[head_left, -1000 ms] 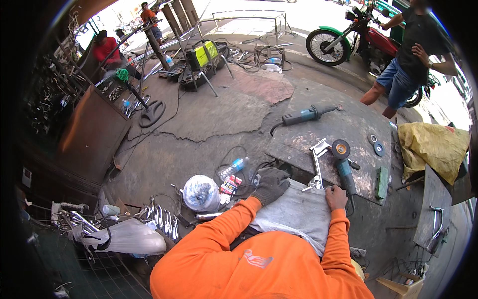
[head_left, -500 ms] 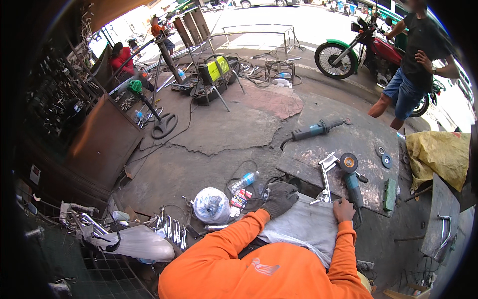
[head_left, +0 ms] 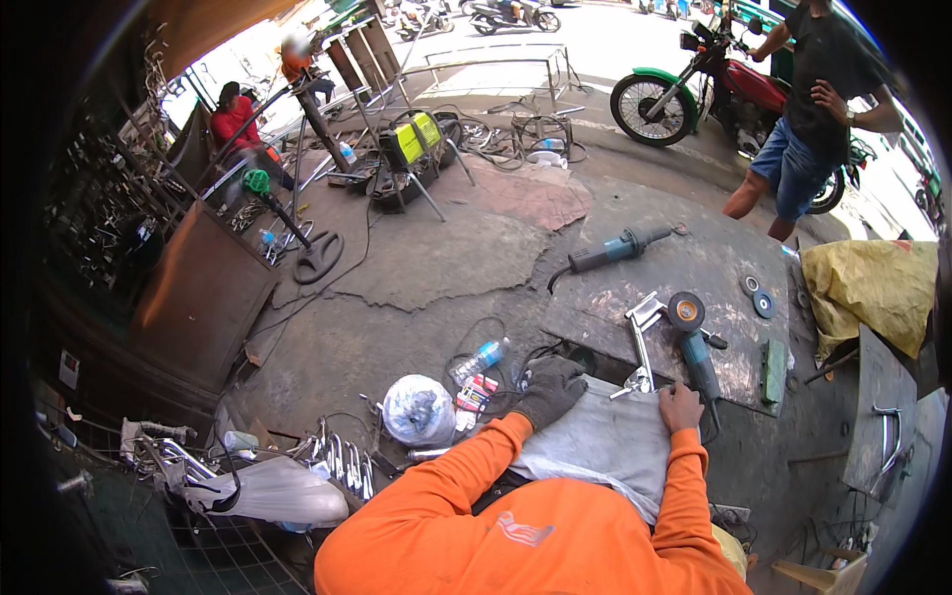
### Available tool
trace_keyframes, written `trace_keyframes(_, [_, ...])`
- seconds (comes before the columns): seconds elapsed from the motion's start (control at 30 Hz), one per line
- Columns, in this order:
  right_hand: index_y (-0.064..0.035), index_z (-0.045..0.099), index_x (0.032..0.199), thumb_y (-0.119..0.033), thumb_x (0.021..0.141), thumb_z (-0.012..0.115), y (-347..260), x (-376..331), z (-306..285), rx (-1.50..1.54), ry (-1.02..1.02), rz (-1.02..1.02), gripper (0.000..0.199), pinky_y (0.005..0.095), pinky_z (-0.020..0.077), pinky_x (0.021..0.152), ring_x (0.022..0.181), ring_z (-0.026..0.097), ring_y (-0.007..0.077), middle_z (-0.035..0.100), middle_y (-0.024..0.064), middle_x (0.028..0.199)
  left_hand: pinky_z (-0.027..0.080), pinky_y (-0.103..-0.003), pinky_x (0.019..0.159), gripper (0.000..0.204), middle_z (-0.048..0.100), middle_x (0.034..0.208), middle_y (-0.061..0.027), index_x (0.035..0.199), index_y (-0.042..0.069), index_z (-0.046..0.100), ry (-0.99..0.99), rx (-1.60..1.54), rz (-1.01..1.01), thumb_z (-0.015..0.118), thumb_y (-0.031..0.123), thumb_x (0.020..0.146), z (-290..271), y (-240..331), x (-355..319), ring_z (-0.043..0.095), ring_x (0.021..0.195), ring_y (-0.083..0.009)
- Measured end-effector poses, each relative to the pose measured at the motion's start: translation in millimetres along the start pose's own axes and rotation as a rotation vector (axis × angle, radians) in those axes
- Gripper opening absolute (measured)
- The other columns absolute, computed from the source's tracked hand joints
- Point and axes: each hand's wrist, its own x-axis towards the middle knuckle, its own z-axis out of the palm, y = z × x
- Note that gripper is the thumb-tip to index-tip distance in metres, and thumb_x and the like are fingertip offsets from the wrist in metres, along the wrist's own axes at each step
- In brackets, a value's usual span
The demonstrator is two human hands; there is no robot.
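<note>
A grey cloth (head_left: 600,436) lies spread over my lap. My left hand (head_left: 550,390), in a dark work glove, is closed at its far left corner, fingers curled over the edge. At the far right corner my bare right hand (head_left: 680,407) is also closed on the cloth, fingertips partly hidden. Just beyond the cloth's far edge, between my hands, a shiny bent metal bracket (head_left: 641,342) leans on the metal plate (head_left: 585,307). Beside it rests a teal angle grinder (head_left: 700,362), its round disc turned up. Neither hand touches the grinder or bracket.
A second angle grinder (head_left: 615,248) lies farther off. Loose discs (head_left: 763,303) and a green block (head_left: 773,372) sit on the right. Left are a water bottle (head_left: 480,361), a plastic-wrapped bundle (head_left: 418,410) and metal handles (head_left: 342,464). A person (head_left: 828,109) stands by a motorcycle (head_left: 734,89).
My view has shifted slightly, so most of the scene sits a little farther left. Both hands stay at the cloth's corners. Motorbikes now show on the far road.
</note>
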Motion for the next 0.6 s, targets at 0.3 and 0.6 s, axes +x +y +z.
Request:
trace_keyframes(0.3, [-0.0094, 0.077, 0.108, -0.041, 0.097, 0.063, -1.2, -0.4, -0.8, -0.016, -0.006, 0.003, 0.036, 0.0630, 0.0476, 0.104, 0.119, 0.066, 0.0408, 0.079, 0.0138, 0.117, 0.053, -0.049, 0.099, 0.034, 0.075, 0.114, -0.0177, 0.116, 0.005, 0.077, 0.024, 0.042, 0.035, 0.079, 0.027, 0.091, -0.3, 0.9, -1.7, 0.070, 0.111, -0.0373])
trace_keyframes(0.6, [-0.0094, 0.078, 0.110, -0.041, 0.097, 0.061, -2.1, -1.4, -1.8, -0.030, -0.011, -0.009, 0.038, 0.0646, 0.0483, 0.103, 0.118, 0.067, 0.0406, 0.079, 0.0137, 0.118, 0.054, -0.047, 0.103, 0.035, 0.075, 0.122, -0.0202, 0.122, 0.002, 0.075, -0.061, 0.032, -0.021, 0.077, 0.027, 0.097, -5.4, 3.5, -0.5, 0.070, 0.116, -0.0399])
